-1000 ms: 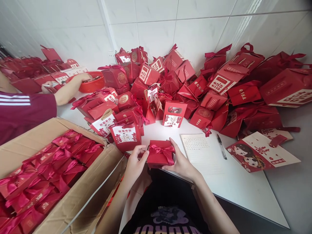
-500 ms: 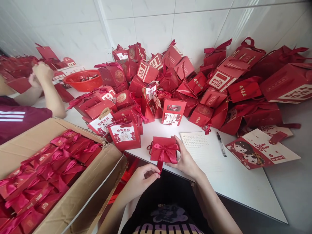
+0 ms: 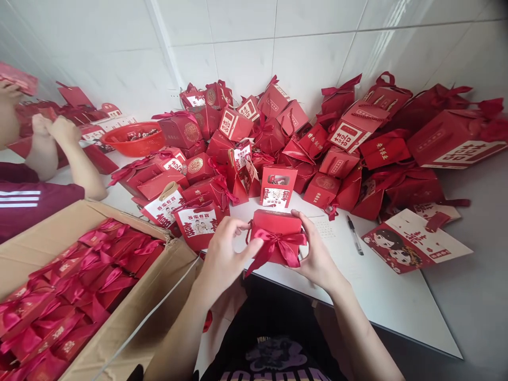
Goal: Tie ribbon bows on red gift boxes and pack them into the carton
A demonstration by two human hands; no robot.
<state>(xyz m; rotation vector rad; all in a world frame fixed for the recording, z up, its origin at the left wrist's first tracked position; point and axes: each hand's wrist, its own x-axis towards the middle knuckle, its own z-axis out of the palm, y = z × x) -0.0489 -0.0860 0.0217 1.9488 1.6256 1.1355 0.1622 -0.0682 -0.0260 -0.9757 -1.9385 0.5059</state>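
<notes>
Between my hands is a small red gift box (image 3: 273, 219) with a dark pink ribbon bow (image 3: 275, 245) across its front. My left hand (image 3: 230, 248) grips the box's left side, its thumb at the bow's left loop. Around the right side wrap the fingers of my right hand (image 3: 315, 251). The box is held up near the table's front edge. Just behind it stands a red box with a window (image 3: 279, 185). A lined sheet of writing (image 3: 326, 227) lies partly hidden behind my right hand.
A cardboard carton (image 3: 159, 296) full of ribboned red boxes stands at the left. Red gift boxes (image 3: 238, 129) are heaped along the wall. A pen (image 3: 355, 235) and a printed card (image 3: 408, 241) lie right. Beyond a red basin (image 3: 133, 140), other people's hands (image 3: 59, 132) work.
My left hand has let go of the ribbon tail and moved up to the box's left side. The box is raised and tilted, showing its top. Another hand has appeared at far left.
</notes>
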